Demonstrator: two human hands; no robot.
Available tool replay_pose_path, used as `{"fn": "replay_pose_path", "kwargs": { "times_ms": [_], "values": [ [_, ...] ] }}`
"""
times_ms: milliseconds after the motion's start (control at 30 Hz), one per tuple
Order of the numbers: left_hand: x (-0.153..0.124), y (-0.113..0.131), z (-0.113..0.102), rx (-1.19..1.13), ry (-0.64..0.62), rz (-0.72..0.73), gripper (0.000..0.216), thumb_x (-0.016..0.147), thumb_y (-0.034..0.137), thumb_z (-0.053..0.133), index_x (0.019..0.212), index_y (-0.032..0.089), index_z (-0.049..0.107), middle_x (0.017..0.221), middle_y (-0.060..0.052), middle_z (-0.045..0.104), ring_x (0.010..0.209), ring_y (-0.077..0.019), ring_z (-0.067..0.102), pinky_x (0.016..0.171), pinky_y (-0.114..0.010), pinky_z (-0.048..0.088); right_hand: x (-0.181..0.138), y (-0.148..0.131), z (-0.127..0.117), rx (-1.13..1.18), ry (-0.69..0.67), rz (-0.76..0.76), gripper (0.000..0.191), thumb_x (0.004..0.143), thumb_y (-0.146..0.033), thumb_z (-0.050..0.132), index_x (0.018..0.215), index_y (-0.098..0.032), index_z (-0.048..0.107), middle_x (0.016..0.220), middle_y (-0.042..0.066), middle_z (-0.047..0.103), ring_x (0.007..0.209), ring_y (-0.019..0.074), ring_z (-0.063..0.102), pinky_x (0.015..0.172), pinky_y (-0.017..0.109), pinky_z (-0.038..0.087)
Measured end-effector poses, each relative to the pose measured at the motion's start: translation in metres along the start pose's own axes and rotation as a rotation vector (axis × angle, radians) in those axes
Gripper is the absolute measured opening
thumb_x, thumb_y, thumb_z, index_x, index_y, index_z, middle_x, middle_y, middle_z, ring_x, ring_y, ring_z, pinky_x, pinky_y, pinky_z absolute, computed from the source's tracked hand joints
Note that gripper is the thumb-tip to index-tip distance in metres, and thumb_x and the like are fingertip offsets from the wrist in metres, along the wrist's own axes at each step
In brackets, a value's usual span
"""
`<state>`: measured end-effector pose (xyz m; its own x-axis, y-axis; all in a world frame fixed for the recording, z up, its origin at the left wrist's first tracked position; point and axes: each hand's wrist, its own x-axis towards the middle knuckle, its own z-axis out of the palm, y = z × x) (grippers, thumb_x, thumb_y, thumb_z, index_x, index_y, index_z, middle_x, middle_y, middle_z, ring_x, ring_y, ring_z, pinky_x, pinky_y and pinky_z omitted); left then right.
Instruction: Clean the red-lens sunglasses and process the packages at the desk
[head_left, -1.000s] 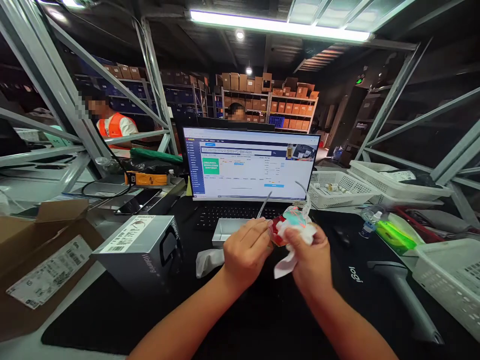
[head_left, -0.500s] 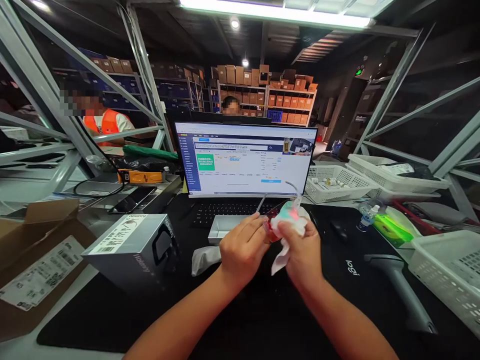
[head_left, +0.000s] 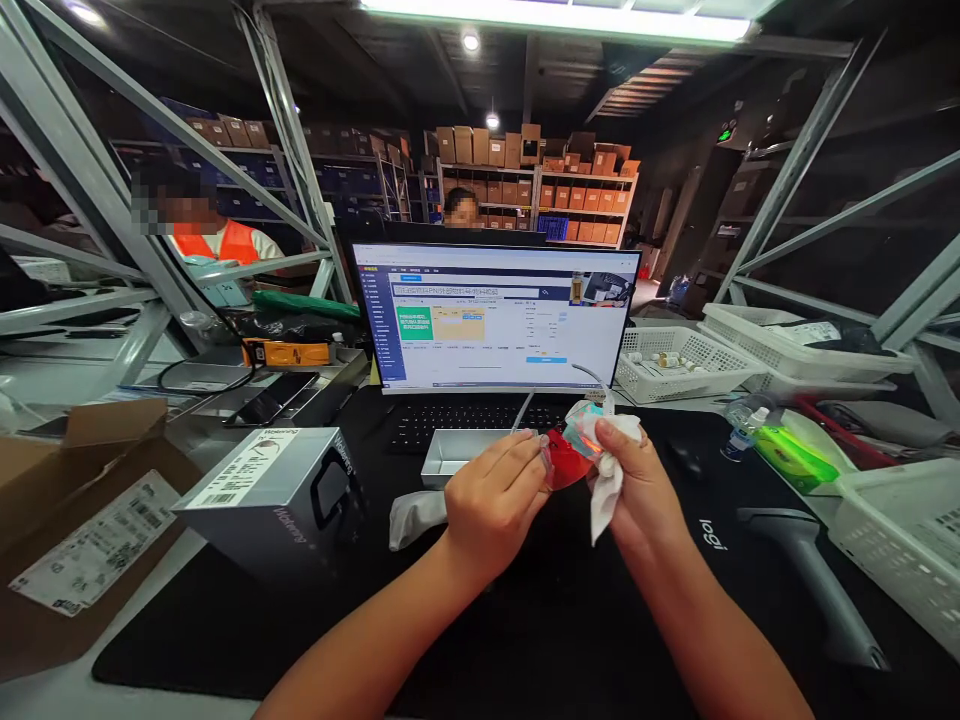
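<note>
A pair of glasses (head_left: 568, 462) with red, shiny lenses and thin pale temples is held up in front of the keyboard. My left hand (head_left: 495, 500) is closed on one end of the glasses, its fingers curled over the edge. In my right hand (head_left: 641, 485), a white cloth (head_left: 606, 490) is pinched around the far lens, which gleams blue-green. Part of the frame is hidden by the fingers and cloth. Behind my left hand are an open silver-grey tray (head_left: 450, 458) and a grey pouch (head_left: 416, 517).
A grey product box (head_left: 262, 500) and an open carton (head_left: 90, 520) stand at left. A monitor (head_left: 495, 320) is beyond the keyboard (head_left: 431, 425). At right lie a barcode scanner (head_left: 814, 575), a mouse (head_left: 682, 460), a small bottle (head_left: 742, 437) and white baskets (head_left: 667, 365). Two people are in the background.
My right hand has slid right along the glasses with the cloth, uncovering more of the red lens. My left hand keeps its hold. A yellow panel has appeared on the monitor.
</note>
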<state>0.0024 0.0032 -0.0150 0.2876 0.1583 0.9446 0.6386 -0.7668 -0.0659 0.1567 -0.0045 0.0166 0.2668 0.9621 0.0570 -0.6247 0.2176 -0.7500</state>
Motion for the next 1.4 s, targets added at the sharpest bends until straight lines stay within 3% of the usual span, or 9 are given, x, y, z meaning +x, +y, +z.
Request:
{"fn": "replay_pose_path", "kwargs": {
  "times_ms": [233, 467, 633, 800, 933, 1100, 1167, 1267, 1400],
  "values": [
    [0.001, -0.003, -0.004, 0.151, -0.007, -0.133, 0.009, 0.091, 0.018, 0.062, 0.092, 0.016, 0.071, 0.097, -0.008, 0.078, 0.088, -0.0245, 0.075, 0.074, -0.033, 0.06, -0.018, 0.052, 0.003, -0.428, -0.074, -0.317, 0.031, 0.061, -0.033, 0.089, 0.059, -0.02, 0.061, 0.059, -0.003, 0.062, 0.056, 0.0103, 0.05, 0.053, 0.025, 0.045],
    [0.007, -0.006, -0.006, -0.041, -0.102, -0.038, 0.007, 0.091, 0.016, 0.064, 0.095, 0.017, 0.071, 0.103, -0.007, 0.077, 0.096, -0.0228, 0.073, 0.084, -0.033, 0.059, 0.008, 0.0, -0.004, -0.077, -0.057, -0.012, 0.034, 0.05, -0.028, 0.094, 0.071, -0.021, 0.068, 0.071, -0.002, 0.073, 0.061, 0.0128, 0.064, 0.061, 0.026, 0.054],
    [0.011, -0.015, -0.012, -0.093, -0.09, -0.123, 0.007, 0.088, 0.013, 0.065, 0.09, 0.017, 0.07, 0.095, -0.006, 0.076, 0.091, -0.0218, 0.071, 0.078, -0.033, 0.059, 0.02, -0.038, -0.026, -0.406, -0.239, 0.015, 0.035, 0.052, -0.036, 0.095, 0.068, -0.019, 0.069, 0.063, 0.0, 0.07, 0.055, 0.0121, 0.06, 0.053, 0.023, 0.048],
    [0.016, -0.025, -0.021, -0.1, -0.122, -0.098, 0.007, 0.088, 0.012, 0.064, 0.087, 0.018, 0.068, 0.095, -0.005, 0.075, 0.09, -0.0205, 0.07, 0.078, -0.033, 0.059, 0.019, -0.079, -0.06, -0.838, -0.074, -0.349, 0.043, 0.066, -0.051, 0.086, 0.064, -0.02, 0.057, 0.052, -0.004, 0.056, 0.043, 0.0078, 0.042, 0.039, 0.022, 0.028],
    [0.019, -0.026, -0.024, -0.157, -0.285, 0.074, 0.009, 0.093, 0.013, 0.059, 0.094, 0.017, 0.067, 0.103, -0.006, 0.076, 0.1, -0.0202, 0.069, 0.089, -0.034, 0.059, 0.009, -0.089, -0.07, -0.957, 0.1, -0.651, 0.042, 0.077, -0.05, 0.079, 0.069, -0.022, 0.049, 0.059, -0.006, 0.048, 0.049, 0.0081, 0.039, 0.043, 0.023, 0.028],
    [0.02, -0.021, -0.026, -0.19, -0.36, 0.199, 0.008, 0.095, 0.014, 0.058, 0.094, 0.014, 0.066, 0.106, -0.006, 0.076, 0.1, -0.0208, 0.069, 0.096, -0.037, 0.059, 0.002, -0.079, -0.056, -1.069, 0.138, -0.973, 0.033, 0.077, -0.04, 0.08, 0.071, -0.022, 0.052, 0.066, -0.005, 0.048, 0.058, 0.0101, 0.045, 0.054, 0.026, 0.034],
    [0.021, -0.019, -0.028, -0.193, -0.369, 0.213, 0.011, 0.096, 0.013, 0.056, 0.093, 0.014, 0.066, 0.105, -0.006, 0.076, 0.1, -0.0208, 0.07, 0.097, -0.037, 0.059, 0.004, -0.076, -0.051, -1.015, 0.14, -0.981, 0.032, 0.075, -0.037, 0.081, 0.095, -0.023, 0.061, 0.07, -0.004, 0.055, 0.06, 0.0124, 0.052, 0.057, 0.028, 0.039],
    [0.022, -0.016, -0.032, -0.23, -0.407, 0.228, 0.011, 0.098, 0.015, 0.055, 0.094, 0.013, 0.066, 0.106, -0.006, 0.076, 0.1, -0.0199, 0.07, 0.101, -0.038, 0.057, 0.013, -0.078, -0.053, -1.01, 0.105, -0.86, 0.068, 0.076, -0.039, 0.08, 0.136, -0.025, 0.051, 0.074, -0.002, 0.063, 0.061, 0.0168, 0.06, 0.058, 0.03, 0.044],
    [0.024, -0.014, -0.036, -0.283, -0.508, 0.237, 0.009, 0.097, 0.016, 0.058, 0.098, 0.014, 0.067, 0.108, -0.006, 0.075, 0.104, -0.0192, 0.069, 0.105, -0.038, 0.056, 0.028, -0.081, -0.062, -1.176, 0.129, -0.764, 0.046, 0.078, -0.046, 0.077, 0.114, -0.024, 0.058, 0.074, -0.001, 0.063, 0.057, 0.0157, 0.056, 0.053, 0.029, 0.039]
  ]
}}
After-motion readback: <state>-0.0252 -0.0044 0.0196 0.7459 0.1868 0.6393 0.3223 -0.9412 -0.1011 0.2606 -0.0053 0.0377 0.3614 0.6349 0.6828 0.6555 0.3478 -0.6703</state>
